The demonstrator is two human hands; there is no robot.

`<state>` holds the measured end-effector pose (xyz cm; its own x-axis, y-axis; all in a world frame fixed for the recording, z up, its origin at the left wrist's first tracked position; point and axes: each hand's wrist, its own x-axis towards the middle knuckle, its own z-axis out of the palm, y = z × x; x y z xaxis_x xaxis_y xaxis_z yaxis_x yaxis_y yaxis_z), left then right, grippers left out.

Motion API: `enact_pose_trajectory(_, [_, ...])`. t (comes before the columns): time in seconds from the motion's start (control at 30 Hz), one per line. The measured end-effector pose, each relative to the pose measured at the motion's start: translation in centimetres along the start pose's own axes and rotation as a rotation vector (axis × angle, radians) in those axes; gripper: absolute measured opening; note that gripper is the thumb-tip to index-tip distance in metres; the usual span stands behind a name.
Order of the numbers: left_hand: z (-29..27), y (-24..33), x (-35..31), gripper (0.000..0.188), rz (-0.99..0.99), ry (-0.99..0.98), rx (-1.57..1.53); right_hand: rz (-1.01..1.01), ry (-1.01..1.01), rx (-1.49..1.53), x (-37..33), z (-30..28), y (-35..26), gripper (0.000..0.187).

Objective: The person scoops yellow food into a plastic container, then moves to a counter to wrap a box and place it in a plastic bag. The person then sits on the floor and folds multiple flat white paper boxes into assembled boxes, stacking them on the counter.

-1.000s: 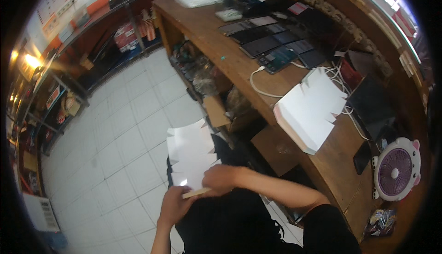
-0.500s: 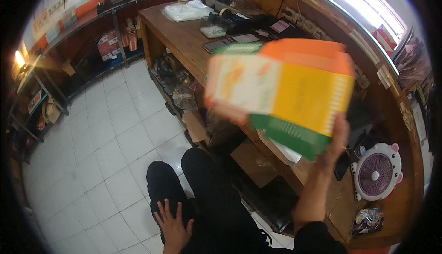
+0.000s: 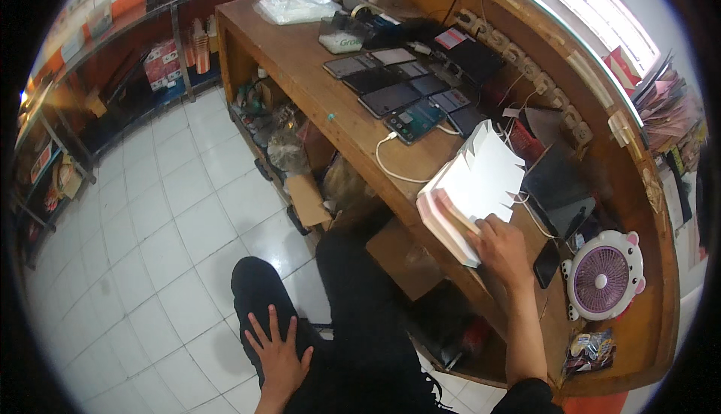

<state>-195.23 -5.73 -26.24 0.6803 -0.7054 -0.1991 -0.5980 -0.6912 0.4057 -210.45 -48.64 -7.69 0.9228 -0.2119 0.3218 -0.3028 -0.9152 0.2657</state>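
My right hand is at the near right corner of a stack of flattened cartons on the wooden counter. Its fingers are bent and closed over the edge of the top carton, whose plain white side faces up. Pinkish carton edges show along the stack's front side. How many cartons the fingers pinch is hidden. My left hand lies flat on my black-clad leg, fingers spread, holding nothing.
Several phones lie beyond the stack, with a white charging cable. A black phone, a purple-and-white fan and a small packet are at the right. White plastic bags lie at the far end. Shelves sit under the counter.
The orange, yellow and green flattened carton my right hand held up is no longer seen in the air. That hand has come down onto the white-topped stack. My left hand stays on my leg.
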Motion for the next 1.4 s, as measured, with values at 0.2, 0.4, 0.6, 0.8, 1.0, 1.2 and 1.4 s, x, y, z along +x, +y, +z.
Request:
enact_pose_trajectory(0.2, [0.2, 0.3, 1.1, 0.073, 0.054, -0.02, 0.031, 0.136, -0.014, 0.109, 0.4, -0.8, -2.3, 0.02])
enact_pose_trajectory(0.4, [-0.1, 0.9, 2.4, 0.074, 0.103, -0.076, 0.041, 0.28, -0.017, 0.175, 2.3, -1.9, -5.3, 0.021])
enact_pose_trajectory(0.6, [-3.2, 5.8, 7.7, 0.078, 0.325, -0.131, -0.517, 0.372, 0.139, 0.187, 3.3, -1.8, -5.1, 0.017])
enact_pose_trajectory(0.8, [-8.2, 18.4, 20.0, 0.068, 0.486, -0.036, -1.109, 0.347, 0.169, 0.191, 3.6, -1.8, -5.0, 0.02])
enact_pose_trajectory(1.0, [-6.3, 19.3, 21.2, 0.063, 0.383, -0.089, -1.272, 0.309, -0.088, 0.175, 3.5, -0.6, -7.2, 0.031])
enact_pose_trajectory(1.2, [-6.2, 9.4, 14.8, 0.054, 0.558, -0.132, -0.62, 0.196, 0.059, 0.28, -1.4, -0.2, -10.7, 0.039])
enact_pose_trajectory(1.4, [0.1, -3.7, 3.7, 0.058, 0.886, -0.498, -0.03, -0.499, -0.551, 0.667, -15.1, 10.6, -15.6, 0.056])
